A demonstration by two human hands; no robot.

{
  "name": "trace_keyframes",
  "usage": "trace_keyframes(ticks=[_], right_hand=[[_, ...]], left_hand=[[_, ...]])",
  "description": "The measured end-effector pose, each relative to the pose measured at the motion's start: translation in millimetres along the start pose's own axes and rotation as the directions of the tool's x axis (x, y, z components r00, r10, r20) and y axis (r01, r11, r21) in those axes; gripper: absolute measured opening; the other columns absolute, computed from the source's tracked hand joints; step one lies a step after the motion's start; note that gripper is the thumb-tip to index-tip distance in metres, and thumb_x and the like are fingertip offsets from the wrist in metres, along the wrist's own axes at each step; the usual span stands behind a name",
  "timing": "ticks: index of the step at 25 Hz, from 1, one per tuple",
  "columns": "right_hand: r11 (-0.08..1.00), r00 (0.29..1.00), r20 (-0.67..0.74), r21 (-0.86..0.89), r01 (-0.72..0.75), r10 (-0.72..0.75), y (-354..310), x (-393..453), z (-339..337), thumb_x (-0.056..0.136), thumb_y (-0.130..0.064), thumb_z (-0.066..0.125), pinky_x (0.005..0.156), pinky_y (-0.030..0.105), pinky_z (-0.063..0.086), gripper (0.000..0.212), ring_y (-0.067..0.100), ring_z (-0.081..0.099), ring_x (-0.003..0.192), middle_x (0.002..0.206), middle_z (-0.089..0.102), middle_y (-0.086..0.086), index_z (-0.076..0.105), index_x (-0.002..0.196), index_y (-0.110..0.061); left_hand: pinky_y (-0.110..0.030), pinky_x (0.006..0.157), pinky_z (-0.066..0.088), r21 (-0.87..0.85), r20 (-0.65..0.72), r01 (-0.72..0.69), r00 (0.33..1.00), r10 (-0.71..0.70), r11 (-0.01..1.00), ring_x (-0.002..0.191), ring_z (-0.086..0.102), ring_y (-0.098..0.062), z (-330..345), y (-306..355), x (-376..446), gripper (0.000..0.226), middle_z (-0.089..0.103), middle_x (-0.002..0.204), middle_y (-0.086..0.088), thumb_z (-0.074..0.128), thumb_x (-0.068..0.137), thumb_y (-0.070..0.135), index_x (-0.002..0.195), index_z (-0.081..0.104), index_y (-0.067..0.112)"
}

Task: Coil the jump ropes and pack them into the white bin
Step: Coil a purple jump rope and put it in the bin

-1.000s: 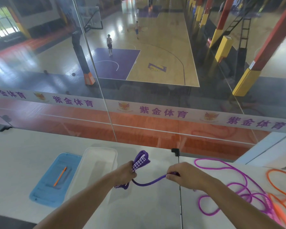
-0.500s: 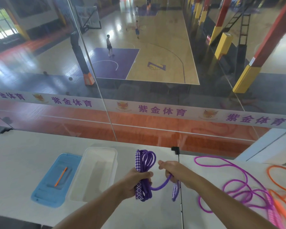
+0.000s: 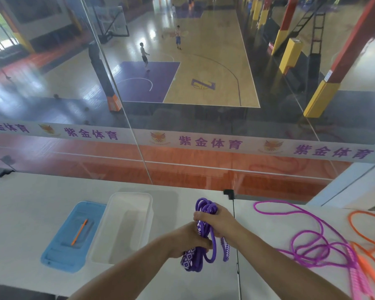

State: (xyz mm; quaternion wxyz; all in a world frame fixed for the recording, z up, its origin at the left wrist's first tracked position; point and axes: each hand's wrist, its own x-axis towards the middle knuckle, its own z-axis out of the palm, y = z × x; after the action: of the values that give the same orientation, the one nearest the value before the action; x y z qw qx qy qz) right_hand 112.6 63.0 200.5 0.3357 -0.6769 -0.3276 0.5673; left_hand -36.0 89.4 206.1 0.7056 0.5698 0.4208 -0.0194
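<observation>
- My left hand grips the lower part of the dark purple rope. The fingers are curled round the bundle of loops and one checkered handle.
- My right hand grasps the upper part of the same bundle. The top loops stick out above my fingers.
- One loop and the second checkered handle hang free below my right hand, so I judge that this coil is almost finished but not yet tidy.
- I hold the bundle in the air above the white table, just to the right of the white bin.
- The white bin seems to have no rope inside, so nothing is packed yet.
- The magenta rope lies uncoiled on the table at my right, and the orange rope lies loose beside it.
- What is left, I think: put this coil into the bin, then coil and pack the other two.
- The blue lid with an orange pen on it lies left of the bin.
</observation>
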Motion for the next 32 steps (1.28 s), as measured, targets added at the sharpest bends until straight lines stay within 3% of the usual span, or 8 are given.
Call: trace_keyframes(ticks=[7,14,17,19,21,23,27,32], right_hand=[[0.971,0.999,-0.001,0.236,0.036,-0.036,3,1,-6,0.074,-0.020,0.083,0.079,0.040,0.062,0.038,0.025,0.070,0.081,0.091,0.073,0.010,0.066,0.108,-0.015],[0.907,0.993,0.092,0.420,0.035,-0.081,2,1,-12,0.083,-0.014,0.079,0.068,0.033,0.056,0.031,0.022,0.065,0.070,0.086,0.068,0.015,0.064,0.108,-0.004],[0.962,0.973,0.229,0.269,-0.051,-0.012,3,4,-34,0.089,-0.043,0.072,0.044,0.022,0.036,0.047,0.016,0.044,0.051,0.087,0.069,0.011,0.062,0.115,-0.005],[0.997,0.955,0.289,0.006,-0.072,0.067,3,4,-55,0.089,-0.062,0.061,0.045,0.021,0.028,0.055,0.014,0.025,0.051,0.099,0.075,0.004,0.061,0.120,-0.016],[0.954,0.942,0.303,-0.295,-0.052,0.145,6,2,-70,0.090,-0.069,0.049,0.047,0.021,0.030,0.057,0.012,0.026,0.047,0.087,0.078,-0.002,0.063,0.115,-0.019],[0.870,0.897,0.381,-0.493,-0.008,0.224,7,-5,-72,0.091,-0.070,0.048,0.051,0.021,0.039,0.060,0.010,0.042,0.045,0.078,0.077,-0.001,0.066,0.110,-0.016],[0.868,0.806,0.549,-0.487,0.093,0.222,11,-7,-39,0.091,-0.057,0.058,0.070,0.028,0.049,0.047,0.015,0.060,0.061,0.081,0.073,0.002,0.070,0.107,-0.014],[0.814,0.884,0.464,-0.531,0.236,0.047,7,-6,-45,0.094,-0.043,0.057,0.067,0.025,0.043,0.020,0.008,0.052,0.064,0.068,0.058,-0.014,0.071,0.086,-0.032]], left_hand=[[-0.037,0.089,0.059,-0.183,0.070,0.173,0.984,-0.163,0.968,0.088,0.069,-0.024,-2,-2,-1,0.031,0.072,0.095,-0.009,0.079,0.079,0.009,0.107,0.064,0.009],[-0.051,0.103,0.052,-0.506,0.192,0.229,0.970,-0.151,0.832,0.085,0.067,-0.028,4,-18,-7,0.038,0.067,0.094,-0.017,0.077,0.081,0.002,0.114,0.058,0.003],[-0.048,0.091,0.058,-0.482,0.069,0.176,0.984,-0.163,0.858,0.077,0.064,-0.026,-7,-23,-5,0.033,0.062,0.092,-0.017,0.073,0.082,-0.001,0.111,0.057,0.001],[-0.044,0.080,0.060,-0.404,-0.144,0.121,0.970,-0.194,0.907,0.070,0.062,-0.025,-28,-27,0,0.027,0.059,0.088,-0.017,0.070,0.081,-0.002,0.104,0.056,0.000],[-0.041,0.072,0.059,-0.348,-0.347,0.073,0.916,-0.201,0.935,0.062,0.059,-0.025,-55,-27,1,0.014,0.056,0.081,-0.016,0.067,0.084,-0.002,0.093,0.055,0.000],[-0.035,0.060,0.056,-0.335,-0.411,0.049,0.891,-0.193,0.941,0.055,0.056,-0.024,-75,-22,0,0.011,0.053,0.075,-0.015,0.064,0.085,-0.002,0.086,0.053,0.001],[-0.030,0.051,0.053,-0.259,-0.385,0.035,0.913,-0.136,0.965,0.050,0.056,-0.023,-75,-6,3,0.008,0.053,0.067,-0.013,0.060,0.087,-0.001,0.087,0.052,0.001],[-0.031,0.054,0.045,0.133,-0.429,0.141,0.900,-0.071,0.981,0.051,0.053,-0.022,-79,-6,10,0.006,0.057,0.066,-0.011,0.054,0.083,0.005,0.088,0.053,0.008]])
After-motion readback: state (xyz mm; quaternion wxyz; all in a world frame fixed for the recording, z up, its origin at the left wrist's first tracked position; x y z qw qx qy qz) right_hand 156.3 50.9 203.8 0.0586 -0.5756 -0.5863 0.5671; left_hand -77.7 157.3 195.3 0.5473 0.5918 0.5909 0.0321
